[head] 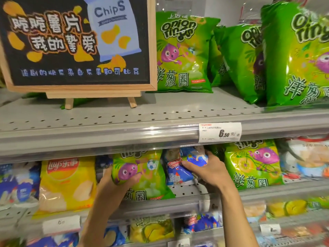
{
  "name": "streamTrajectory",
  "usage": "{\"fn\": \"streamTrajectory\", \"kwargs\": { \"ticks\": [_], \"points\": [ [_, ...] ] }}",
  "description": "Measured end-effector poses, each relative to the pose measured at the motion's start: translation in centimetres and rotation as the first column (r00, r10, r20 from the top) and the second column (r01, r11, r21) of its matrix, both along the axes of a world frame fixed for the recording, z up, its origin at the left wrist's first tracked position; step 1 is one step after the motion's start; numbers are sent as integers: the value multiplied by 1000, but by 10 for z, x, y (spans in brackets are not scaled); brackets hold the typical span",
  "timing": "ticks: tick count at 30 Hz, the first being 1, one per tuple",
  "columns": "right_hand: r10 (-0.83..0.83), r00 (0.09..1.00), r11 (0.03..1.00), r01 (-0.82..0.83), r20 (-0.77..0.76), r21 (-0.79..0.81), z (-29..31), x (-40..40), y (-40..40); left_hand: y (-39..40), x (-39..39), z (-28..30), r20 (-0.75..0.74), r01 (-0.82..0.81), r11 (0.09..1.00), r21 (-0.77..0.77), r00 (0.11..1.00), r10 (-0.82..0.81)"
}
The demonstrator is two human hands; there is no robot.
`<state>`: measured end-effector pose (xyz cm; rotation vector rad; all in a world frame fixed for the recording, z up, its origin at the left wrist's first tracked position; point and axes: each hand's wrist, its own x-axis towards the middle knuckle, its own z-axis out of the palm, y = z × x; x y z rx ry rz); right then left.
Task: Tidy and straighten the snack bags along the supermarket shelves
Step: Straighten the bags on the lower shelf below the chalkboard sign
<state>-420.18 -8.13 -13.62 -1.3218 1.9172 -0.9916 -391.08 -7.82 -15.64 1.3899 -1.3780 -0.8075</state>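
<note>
On the middle shelf (267, 193), the left hand (121, 179) curls its fingers round a green onion-ring bag (142, 175). Just right of it, the right hand (204, 170) grips a blue snack bag (179, 168). A chalkboard sign (76, 43) stands on the grey upper shelf (124, 114), left of more green bags (183, 54).

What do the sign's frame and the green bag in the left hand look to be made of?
Sign frame: pale, matte wood, judging by its faint grain and matching easel legs. Green bag: likely thin plastic film, glossy; it shows bright glare and creases where the left hand grips it.
</note>
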Motion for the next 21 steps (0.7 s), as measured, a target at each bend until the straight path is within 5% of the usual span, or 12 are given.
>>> {"fn": "streamTrajectory", "kwargs": {
  "ticks": [11, 15, 21],
  "points": [
    [2, 1000, 1000, -2, -15, 4, 4, 9, 1, -3, 4, 7, -72, 209, 977, -31, 975, -211],
    [-43, 993, 997, 36, -110, -66, 15, 11, 14, 0, 7, 3, -197, 99, 995, -4, 975, -97],
    [-82, 995, 979, 70, -57, -192, 28, -16, 44, 0, 10, -2, -245, -6, 1000, 24, 969, 12]
  ]
}}
